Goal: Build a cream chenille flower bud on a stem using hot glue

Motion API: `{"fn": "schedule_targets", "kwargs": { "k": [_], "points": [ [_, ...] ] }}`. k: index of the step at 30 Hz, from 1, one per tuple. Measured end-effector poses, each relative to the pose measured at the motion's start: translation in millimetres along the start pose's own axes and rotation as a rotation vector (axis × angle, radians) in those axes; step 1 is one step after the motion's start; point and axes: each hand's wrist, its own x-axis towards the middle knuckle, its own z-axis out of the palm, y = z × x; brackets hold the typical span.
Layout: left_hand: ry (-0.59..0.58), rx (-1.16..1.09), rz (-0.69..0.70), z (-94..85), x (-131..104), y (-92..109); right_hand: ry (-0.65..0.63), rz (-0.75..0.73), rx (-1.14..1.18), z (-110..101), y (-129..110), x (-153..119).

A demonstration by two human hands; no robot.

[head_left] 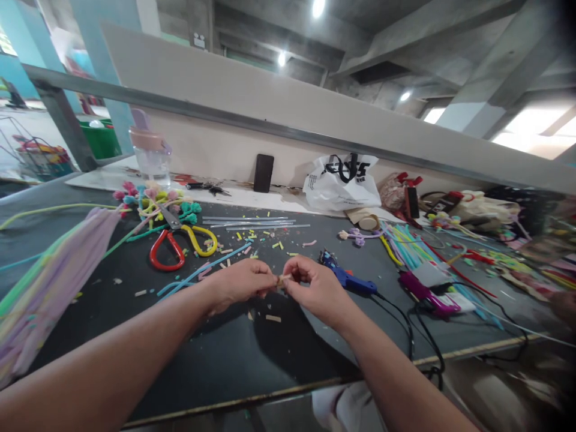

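Note:
My left hand (243,280) and my right hand (317,289) meet over the dark table (211,366), fingertips pinched together. Between them is a small beige piece (282,280), mostly covered by the fingers, so its kind is unclear. Blue pipe cleaners (204,270) lie beside my left hand. Behind that hand rest scissors (171,222) with one red and one yellow handle loop, blades apart. A blue hot glue gun (348,277) lies just right of my right hand. Short cut bits are scattered around, one beige strip (273,318) below my hands.
Bundled pastel pipe cleaners (58,282) cover the left side. Clear glue sticks (256,222) lie behind my hands. A bottle (150,150), a phone (263,173) and a white bag (342,183) stand along the back. At right are a magenta glue gun (427,294) and black cords (407,324).

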Motion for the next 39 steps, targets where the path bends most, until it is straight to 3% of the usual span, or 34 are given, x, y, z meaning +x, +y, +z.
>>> {"fn": "schedule_targets", "kwargs": {
  "k": [5, 8, 10, 13, 15, 17, 20, 27, 34, 39],
  "points": [
    [-0.013, -0.113, -0.054, -2.5, 0.2, 1.3, -0.096, 0.064, 0.16, -8.8, 0.3, 0.1],
    [-0.04, -0.204, -0.081, -7.6, 3.7, -3.2, -0.054, 0.095, 0.171, -20.8, 6.3, 3.6],
    [-0.057, -0.262, -0.087, -12.8, 6.5, -7.0, 0.042, 0.098, 0.016, -33.5, 14.7, 5.8],
    [-0.04, -0.33, -0.085, -20.8, 9.4, -9.9, 0.12, 0.12, -0.403, -58.0, 33.5, 5.0],
    [-0.02, -0.362, -0.089, -24.4, 10.0, -9.4, 0.077, 0.223, -0.659, -72.7, 47.4, 1.3],
    [-0.014, -0.388, -0.098, -26.0, 10.1, -8.0, -0.051, 0.327, -0.77, -81.0, 59.2, -3.1],
    [-0.023, -0.397, -0.095, -25.5, 10.0, -7.1, -0.139, 0.418, -0.824, -81.2, 69.9, -6.9],
    [-0.019, -0.35, -0.078, -22.8, 8.7, -5.8, -0.1, 0.462, -0.82, -81.6, 82.1, -5.8],
    [-0.027, -0.314, -0.074, -23.2, 8.6, -6.0, -0.099, 0.417, -0.81, -84.5, 95.9, -7.5],
    [-0.015, -0.314, -0.069, -24.9, 9.3, -7.6, 0.0, 0.371, -0.801, -87.1, 83.8, -2.9]
  ]
}}
